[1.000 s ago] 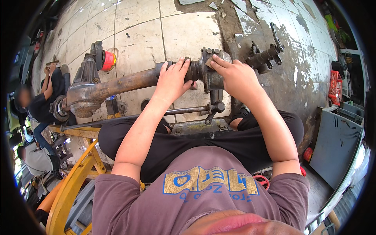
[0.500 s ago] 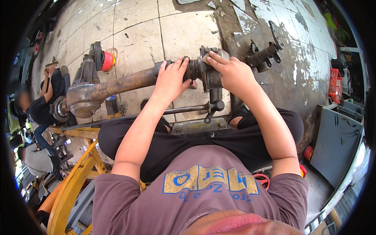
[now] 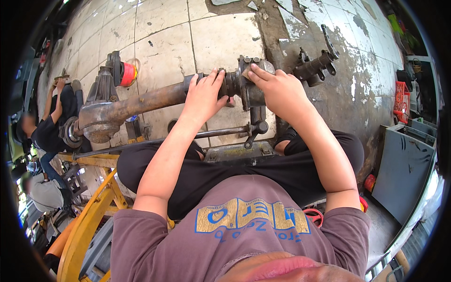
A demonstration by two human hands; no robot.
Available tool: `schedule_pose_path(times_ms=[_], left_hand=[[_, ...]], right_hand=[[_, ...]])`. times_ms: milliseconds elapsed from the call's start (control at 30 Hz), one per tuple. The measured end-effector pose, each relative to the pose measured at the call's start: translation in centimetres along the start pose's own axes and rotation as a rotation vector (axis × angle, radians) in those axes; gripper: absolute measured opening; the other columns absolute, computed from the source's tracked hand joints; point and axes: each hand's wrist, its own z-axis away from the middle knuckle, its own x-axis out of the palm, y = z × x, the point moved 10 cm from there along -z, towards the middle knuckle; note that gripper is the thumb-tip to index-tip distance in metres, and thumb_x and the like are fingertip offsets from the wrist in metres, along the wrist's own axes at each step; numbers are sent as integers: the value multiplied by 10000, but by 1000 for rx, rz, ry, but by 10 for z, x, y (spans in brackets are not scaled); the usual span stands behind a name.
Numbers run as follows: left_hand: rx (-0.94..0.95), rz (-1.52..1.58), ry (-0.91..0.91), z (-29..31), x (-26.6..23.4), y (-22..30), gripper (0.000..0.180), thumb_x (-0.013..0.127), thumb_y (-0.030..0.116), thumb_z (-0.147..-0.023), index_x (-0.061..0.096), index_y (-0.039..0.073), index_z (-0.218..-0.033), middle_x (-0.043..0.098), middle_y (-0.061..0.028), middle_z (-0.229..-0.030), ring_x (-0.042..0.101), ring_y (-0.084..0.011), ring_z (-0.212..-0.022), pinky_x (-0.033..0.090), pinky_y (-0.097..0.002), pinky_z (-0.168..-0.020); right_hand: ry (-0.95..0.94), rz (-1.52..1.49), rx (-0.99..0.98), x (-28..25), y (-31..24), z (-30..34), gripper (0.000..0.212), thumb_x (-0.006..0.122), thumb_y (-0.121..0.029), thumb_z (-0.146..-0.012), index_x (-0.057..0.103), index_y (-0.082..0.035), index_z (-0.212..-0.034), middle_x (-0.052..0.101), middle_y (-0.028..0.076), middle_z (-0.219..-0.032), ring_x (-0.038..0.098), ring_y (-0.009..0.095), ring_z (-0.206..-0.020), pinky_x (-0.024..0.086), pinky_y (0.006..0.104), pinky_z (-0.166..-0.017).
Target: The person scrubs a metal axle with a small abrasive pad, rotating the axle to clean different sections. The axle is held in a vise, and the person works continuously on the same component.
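Observation:
A long, rusty vehicle axle housing (image 3: 150,99) lies across in front of me, its bulging differential part at the left. My left hand (image 3: 205,95) is over the tube near its right end, fingers spread over the far side and thumb pointing right. My right hand (image 3: 277,84) bends over the flanged steering knuckle (image 3: 256,97) at that end. Its outstretched fingers press a small tan piece (image 3: 246,71), which looks like sandpaper, onto the metal beside the bolt heads. The palm hides part of the knuckle. A thin tie rod (image 3: 206,134) runs below the housing to a joint.
A loose dark metal part (image 3: 315,67) lies on the worn tiles beyond my right hand. A red tin (image 3: 129,74) stands beside the differential. At left are a yellow frame (image 3: 89,225) and a seated person (image 3: 51,115); at right, a grey cabinet (image 3: 401,174) and red crate (image 3: 402,101).
My right fingertips have shifted very slightly nearer to me on the knuckle. The left hand and the axle housing stay in place.

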Motion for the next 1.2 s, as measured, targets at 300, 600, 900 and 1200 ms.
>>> schedule_pose_path(times_ms=[300, 600, 900, 1200], left_hand=[[10, 5, 19, -2, 0, -1, 878, 859, 372, -985, 489, 82, -1726, 559, -175, -1735, 642, -324, -1478, 382, -599, -1332], [2, 7, 7, 0, -1, 0, 873, 857, 371, -984, 494, 79, -1722, 559, -172, -1736, 632, -323, -1490, 382, -594, -1333], [9, 8, 19, 0, -2, 0, 868, 859, 362, -985, 497, 79, -1721, 561, -167, -1732, 627, -319, -1493, 376, -589, -1337], [7, 11, 19, -1, -2, -1, 868, 862, 365, -983, 501, 84, -1720, 560, -170, -1732, 629, -324, -1492, 376, -594, -1338]], right_hand=[[1, -9, 8, 1, 7, -1, 780, 730, -61, -917, 626, -254, -1666, 584, -81, -1751, 763, 290, -1031, 661, 419, -905], [-26, -30, -17, 3, 14, -1, 787, 713, -51, -933, 611, -259, -1685, 562, -95, -1768, 748, 292, -1028, 657, 420, -940], [-34, -45, -24, 2, 16, 1, 774, 694, -32, -925, 642, -262, -1663, 585, -98, -1749, 742, 285, -1048, 650, 410, -952], [-42, -57, -10, 5, 19, -5, 785, 693, -39, -924, 627, -265, -1672, 582, -110, -1750, 751, 293, -1079, 644, 422, -978]])
